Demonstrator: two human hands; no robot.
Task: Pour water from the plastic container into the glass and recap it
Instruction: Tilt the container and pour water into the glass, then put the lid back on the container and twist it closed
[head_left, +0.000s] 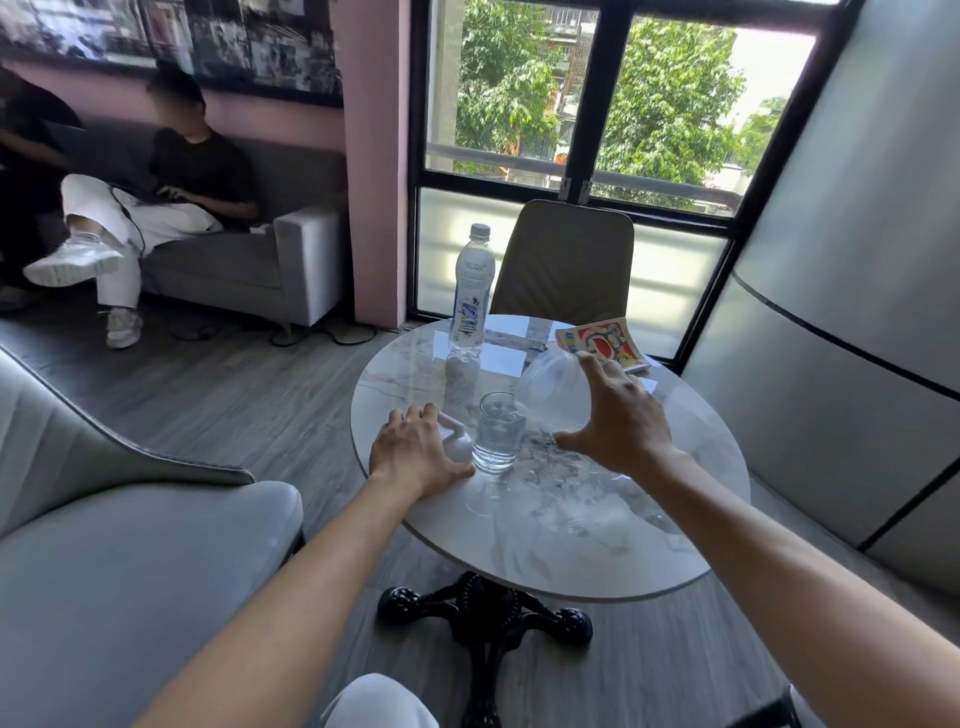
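Observation:
A clear drinking glass (497, 434) stands on the round marble table (597, 525), partly filled with water. My right hand (615, 415) grips a translucent plastic container (551, 391) from the side and holds it tilted, its mouth down over the glass rim. Just left of the glass, my left hand (415, 451) rests on the tabletop, covering a white lid (453, 435) of which only a part shows under the fingers.
A capped water bottle (470, 296) stands at the table's far left edge. A colourful booklet (605, 340) lies at the far right. A chair (566, 260) sits behind the table, a grey armchair (130, 545) at my left. A person sits on a sofa (249, 260) beyond.

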